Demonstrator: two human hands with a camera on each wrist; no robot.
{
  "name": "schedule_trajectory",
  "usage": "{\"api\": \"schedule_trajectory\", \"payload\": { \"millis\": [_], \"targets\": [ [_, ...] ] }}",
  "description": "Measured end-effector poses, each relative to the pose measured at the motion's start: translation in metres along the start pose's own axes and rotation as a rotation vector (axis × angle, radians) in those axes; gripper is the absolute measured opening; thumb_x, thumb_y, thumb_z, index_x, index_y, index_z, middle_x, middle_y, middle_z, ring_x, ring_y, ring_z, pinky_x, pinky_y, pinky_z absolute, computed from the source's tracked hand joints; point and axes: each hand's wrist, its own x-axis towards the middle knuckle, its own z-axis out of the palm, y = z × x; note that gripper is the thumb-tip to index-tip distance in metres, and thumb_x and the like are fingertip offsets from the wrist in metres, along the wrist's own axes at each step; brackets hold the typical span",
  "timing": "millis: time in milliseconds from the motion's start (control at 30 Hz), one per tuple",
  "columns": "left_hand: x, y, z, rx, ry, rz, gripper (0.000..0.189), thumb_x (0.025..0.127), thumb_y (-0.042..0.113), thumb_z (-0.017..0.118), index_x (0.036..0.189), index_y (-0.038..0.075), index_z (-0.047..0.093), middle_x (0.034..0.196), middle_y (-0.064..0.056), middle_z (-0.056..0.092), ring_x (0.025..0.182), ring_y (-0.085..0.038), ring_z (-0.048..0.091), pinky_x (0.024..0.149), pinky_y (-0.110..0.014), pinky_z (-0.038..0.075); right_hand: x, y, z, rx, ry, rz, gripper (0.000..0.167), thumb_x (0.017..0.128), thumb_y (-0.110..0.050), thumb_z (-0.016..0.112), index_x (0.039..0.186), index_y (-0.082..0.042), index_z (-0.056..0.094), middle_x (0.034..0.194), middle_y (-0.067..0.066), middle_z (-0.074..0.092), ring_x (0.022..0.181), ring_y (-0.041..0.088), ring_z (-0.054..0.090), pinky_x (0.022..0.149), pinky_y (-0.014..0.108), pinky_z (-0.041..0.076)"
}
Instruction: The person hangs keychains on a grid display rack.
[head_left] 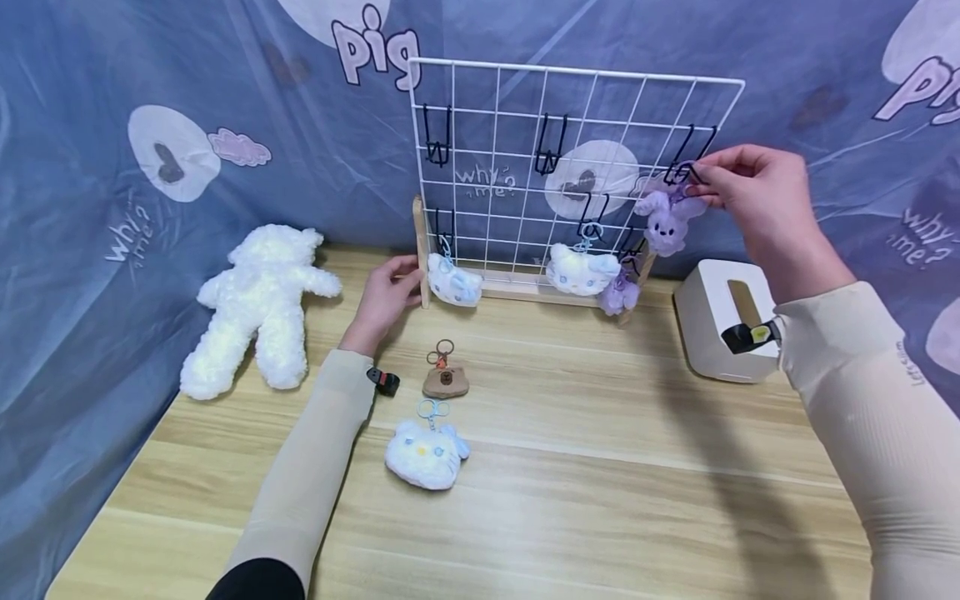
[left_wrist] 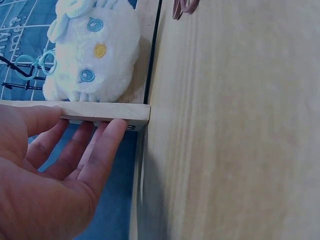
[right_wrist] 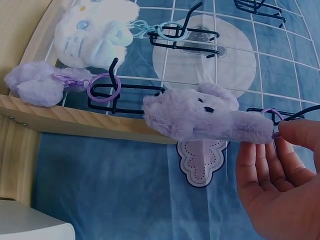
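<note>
Head: white plush [head_left: 262, 308] and box [head_left: 705, 325] flank rack [head_left: 525, 287].

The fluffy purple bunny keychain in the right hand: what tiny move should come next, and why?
Probably ease the bunny keychain fully onto the black wire hook before letting go: the right hand pinches it by its thin purple ring, right at the hook, and I can't tell whether that ring is past the tip.

Blue-grey cloth backdrop [head_left: 337, 179], creased, printed "pig" and "why me?"; pale wood-grain tabletop [head_left: 600, 492], softly reflecting light.
</note>
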Motion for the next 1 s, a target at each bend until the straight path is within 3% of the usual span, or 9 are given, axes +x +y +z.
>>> {"api": "schedule_trajectory", "payload": {
  "millis": [167, 467, 633, 833, 1000],
  "targets": [
    [0.000, 0.001, -0.001, 0.000, 0.007, 0.008, 0.041, 0.115, 0.014, 0.065, 0.154, 0.004, 0.062, 0.145, -0.022, 0.063, 0.116, -0.025, 0.068, 0.100, -0.035, 0.073, -0.001, -0.002, -0.001, 0.001, 0.009, -0.001, 0.010, 0.101, -0.005, 0.081, 0.092, -0.009, 0.083, 0.086, -0.005, 0.081, 0.071, 0.006, 0.078, 0.062, 0.013, 0.065],
    [0.000, 0.003, -0.002, 0.012, 0.007, 0.008, 0.043, 0.115, 0.015, 0.064, 0.156, 0.003, 0.061, 0.148, -0.023, 0.062, 0.120, -0.029, 0.069, 0.104, -0.038, 0.072, -0.013, -0.003, -0.003, 0.061, 0.020, -0.015, 0.006, 0.097, -0.002, 0.084, 0.093, -0.007, 0.083, 0.083, -0.001, 0.082, 0.068, 0.009, 0.079, 0.065, 0.016, 0.069],
    [-0.001, 0.002, -0.002, 0.023, 0.005, -0.003, 0.044, 0.115, 0.016, 0.065, 0.157, 0.004, 0.060, 0.148, -0.023, 0.063, 0.118, -0.027, 0.068, 0.103, -0.037, 0.072, -0.032, 0.006, -0.003, 0.057, 0.056, -0.087, 0.009, 0.098, -0.001, 0.083, 0.091, -0.007, 0.082, 0.079, -0.002, 0.081, 0.065, 0.008, 0.076, 0.064, 0.014, 0.067],
    [-0.001, 0.002, -0.001, 0.030, 0.006, 0.009, 0.044, 0.115, 0.015, 0.064, 0.157, 0.003, 0.060, 0.147, -0.023, 0.063, 0.117, -0.026, 0.068, 0.102, -0.039, 0.073, -0.061, 0.026, 0.004, -0.065, 0.080, -0.137, 0.010, 0.100, -0.007, 0.082, 0.091, -0.012, 0.082, 0.077, -0.009, 0.079, 0.065, 0.004, 0.072, 0.066, 0.011, 0.065],
    [-0.002, 0.003, 0.000, 0.031, 0.007, 0.010, 0.044, 0.115, 0.013, 0.064, 0.157, 0.002, 0.060, 0.147, -0.023, 0.063, 0.118, -0.030, 0.069, 0.100, -0.040, 0.073, -0.079, 0.037, 0.019, -0.308, 0.031, -0.183, 0.006, 0.104, -0.016, 0.081, 0.098, -0.017, 0.081, 0.081, -0.021, 0.076, 0.071, -0.001, 0.071, 0.065, 0.009, 0.061]
  ]
}}
